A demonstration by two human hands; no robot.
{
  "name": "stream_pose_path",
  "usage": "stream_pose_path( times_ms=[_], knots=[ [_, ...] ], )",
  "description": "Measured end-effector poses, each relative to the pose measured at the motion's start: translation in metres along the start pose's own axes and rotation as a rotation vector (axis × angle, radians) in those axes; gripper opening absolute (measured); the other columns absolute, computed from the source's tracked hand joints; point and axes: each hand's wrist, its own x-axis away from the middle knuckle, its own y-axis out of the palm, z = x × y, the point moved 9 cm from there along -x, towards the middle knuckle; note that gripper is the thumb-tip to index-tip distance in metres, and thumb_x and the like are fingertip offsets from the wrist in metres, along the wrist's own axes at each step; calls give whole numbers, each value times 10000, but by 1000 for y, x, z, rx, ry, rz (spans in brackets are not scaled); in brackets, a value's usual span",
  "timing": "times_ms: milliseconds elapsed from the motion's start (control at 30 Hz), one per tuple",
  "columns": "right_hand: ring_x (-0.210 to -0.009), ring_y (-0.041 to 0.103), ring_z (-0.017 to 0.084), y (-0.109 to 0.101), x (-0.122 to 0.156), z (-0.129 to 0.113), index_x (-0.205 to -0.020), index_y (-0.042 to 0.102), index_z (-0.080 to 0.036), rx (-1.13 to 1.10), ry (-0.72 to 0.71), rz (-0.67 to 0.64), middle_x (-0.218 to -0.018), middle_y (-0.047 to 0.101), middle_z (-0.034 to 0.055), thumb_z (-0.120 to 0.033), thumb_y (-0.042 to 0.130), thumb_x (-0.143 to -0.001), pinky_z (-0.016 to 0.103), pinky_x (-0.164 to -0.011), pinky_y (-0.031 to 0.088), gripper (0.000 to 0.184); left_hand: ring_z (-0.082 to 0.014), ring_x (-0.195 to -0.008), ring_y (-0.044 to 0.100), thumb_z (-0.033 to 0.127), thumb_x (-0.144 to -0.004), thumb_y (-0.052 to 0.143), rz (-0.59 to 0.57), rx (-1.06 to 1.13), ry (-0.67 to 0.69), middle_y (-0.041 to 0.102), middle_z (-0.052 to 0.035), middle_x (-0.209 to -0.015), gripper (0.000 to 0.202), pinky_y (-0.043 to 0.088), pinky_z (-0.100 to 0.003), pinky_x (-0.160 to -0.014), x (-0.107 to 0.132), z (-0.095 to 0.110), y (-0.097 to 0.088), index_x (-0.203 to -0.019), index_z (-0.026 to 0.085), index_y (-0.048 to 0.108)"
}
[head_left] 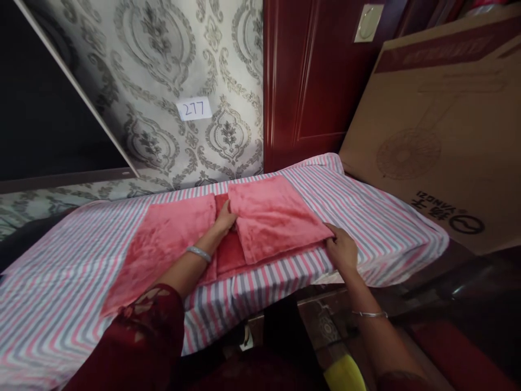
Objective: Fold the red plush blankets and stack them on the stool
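Note:
A pink fleece cloth (268,217) lies partly folded on a table under a pink, white and grey striped cover (378,217). Its right part is folded over into a thick square, and its left part (163,239) lies flat. My left hand (225,219) pinches the far left corner of the folded square, fingers closed on the fabric. My right hand (342,248) grips the near right corner of the same fold at the table's front edge. Both wrists carry bangles.
A large cardboard box (439,125) leans against the table's right end. Behind the table is patterned wallpaper with a paper label "277" (195,108) and a dark red wooden door (309,76). A dark panel (44,108) fills the upper left.

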Motion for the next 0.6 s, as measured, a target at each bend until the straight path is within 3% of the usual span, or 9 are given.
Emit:
stream_pose_path(
  times_ms=[100, 200, 267, 367, 433, 600],
  knots=[
    [-952, 633, 286, 0, -1, 0, -1252, 725, -190, 10, 12, -2, -1035, 714, 109, -217, 449, -803, 386, -840, 501, 527, -257, -771, 718, 206, -771, 719, -87, 118, -57, 740, -95, -991, 962, 616, -387, -687, 16, -5, 5, -1599, 208, 231],
    [-969, 634, 289, 1, -1, 1, -1251, 723, -193, 15, 18, -4, -1057, 715, 107, -220, 458, -803, 390, -856, 502, 521, -264, -841, 725, 286, -704, 806, -241, 310, -59, 690, -127, -1251, 1159, 625, -429, -728, 45, -15, 19, -1625, 291, 103],
    [-965, 635, 286, 1, -1, 2, -1247, 724, -199, 15, 18, 2, -1053, 715, 102, -216, 462, -805, 389, -860, 502, 514, -282, -1052, 699, 254, -641, 850, -292, 386, -12, 585, -128, -1440, 1220, 606, -434, -880, 62, -21, 26, -1626, 311, 132],
    [-955, 635, 290, 0, 0, 0, -1264, 713, -184, 20, -6, 10, -1038, 712, 109, -205, 461, -804, 393, -851, 504, 525, -281, -1353, 530, 154, -618, 824, -262, 367, 69, 457, -85, -1575, 1118, 476, -397, -1112, 72, -30, 26, -1595, 285, 297],
    [-945, 636, 295, 0, 0, -2, -1271, 708, -171, 25, -40, 16, -1035, 708, 117, -194, 458, -799, 397, -839, 506, 535, -278, -1412, 468, 126, -638, 782, -262, 313, 86, 437, -61, -1593, 1037, 423, -397, -1163, 72, -35, 26, -1573, 280, 360],
    [-944, 644, 294, 1, -2, 1, -1236, 719, -202, -1, -70, 49, -1027, 720, 103, -201, 473, -793, 405, -836, 525, 506, -263, -1405, 478, 158, -725, 701, -285, 172, 122, 423, -84, -1598, 944, 419, -399, -1161, 72, -33, 22, -1586, 252, 327]
  ],
)
